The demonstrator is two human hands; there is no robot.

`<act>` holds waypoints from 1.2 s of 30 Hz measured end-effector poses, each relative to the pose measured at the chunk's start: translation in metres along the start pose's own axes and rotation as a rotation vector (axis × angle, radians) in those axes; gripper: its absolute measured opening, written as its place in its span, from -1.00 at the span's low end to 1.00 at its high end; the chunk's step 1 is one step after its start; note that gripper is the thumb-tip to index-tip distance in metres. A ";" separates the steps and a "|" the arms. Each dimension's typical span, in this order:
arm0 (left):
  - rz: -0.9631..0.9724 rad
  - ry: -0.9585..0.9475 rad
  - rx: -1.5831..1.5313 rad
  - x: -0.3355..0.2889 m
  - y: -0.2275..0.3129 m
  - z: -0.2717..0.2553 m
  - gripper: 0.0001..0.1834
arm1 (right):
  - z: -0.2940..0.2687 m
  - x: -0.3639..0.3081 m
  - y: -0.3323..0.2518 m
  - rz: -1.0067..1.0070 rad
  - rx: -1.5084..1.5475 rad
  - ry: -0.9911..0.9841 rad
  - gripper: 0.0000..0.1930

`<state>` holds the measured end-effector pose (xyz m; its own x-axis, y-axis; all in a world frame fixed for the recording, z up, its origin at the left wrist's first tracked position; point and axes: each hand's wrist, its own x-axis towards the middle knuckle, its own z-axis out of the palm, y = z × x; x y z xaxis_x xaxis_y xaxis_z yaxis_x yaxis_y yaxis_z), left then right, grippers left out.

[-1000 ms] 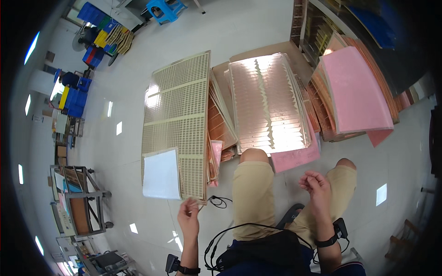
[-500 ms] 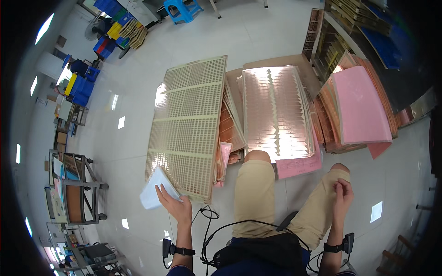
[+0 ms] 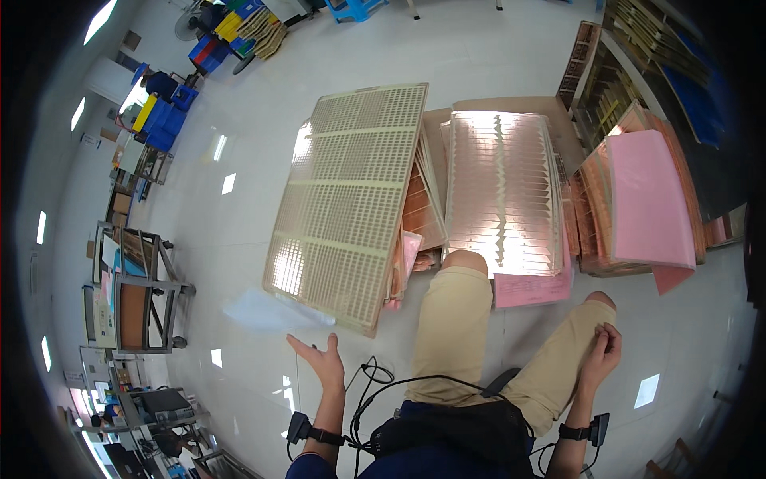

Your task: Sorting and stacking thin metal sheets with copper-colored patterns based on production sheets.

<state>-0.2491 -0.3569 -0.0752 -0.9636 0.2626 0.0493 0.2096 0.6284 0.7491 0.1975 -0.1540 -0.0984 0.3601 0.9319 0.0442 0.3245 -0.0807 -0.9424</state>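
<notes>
My left hand (image 3: 323, 363) is open, its fingers and thumb spread. It holds nothing and is just nearer to me than a pale bluish-white sheet (image 3: 275, 310). The sheet is smeared by motion and lies apart from the fingers, beside the near left corner of a grid-patterned panel (image 3: 351, 191). That panel is cream-coloured and lies tilted on top of a pile. My right hand (image 3: 604, 357) rests on my right trouser leg (image 3: 562, 351), fingers curled. Whether anything is between those fingers is hidden.
Copper-coloured panels (image 3: 511, 191) lie stacked in front of my knees, with a pink sheet (image 3: 533, 289) beneath. Another pile at right carries a pink sheet (image 3: 650, 195). Black cables (image 3: 375, 375) loop beside my left leg. A wheeled rack (image 3: 152, 295) stands left; a blue stool (image 3: 355, 8), far.
My left hand has let go of the pale sheet, which has moved away and blurred. The view has shifted, so the piles sit farther right. My right hand stays on the leg.
</notes>
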 end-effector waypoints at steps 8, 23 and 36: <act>0.066 -0.098 -0.133 0.001 0.018 0.014 -0.10 | -0.002 0.002 0.000 0.012 0.047 -0.002 -0.81; -0.358 -0.092 -0.463 -0.005 -0.009 0.033 -0.19 | -0.015 -0.009 0.005 -0.001 0.013 0.068 -0.81; -0.766 -0.639 -0.912 0.012 -0.015 0.040 -0.58 | 0.001 -0.012 -0.020 0.006 0.021 0.057 -0.84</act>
<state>-0.2569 -0.3336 -0.1119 -0.4904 0.5173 -0.7014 -0.7656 0.1289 0.6303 0.1862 -0.1629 -0.0799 0.4118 0.9095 0.0567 0.3042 -0.0785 -0.9494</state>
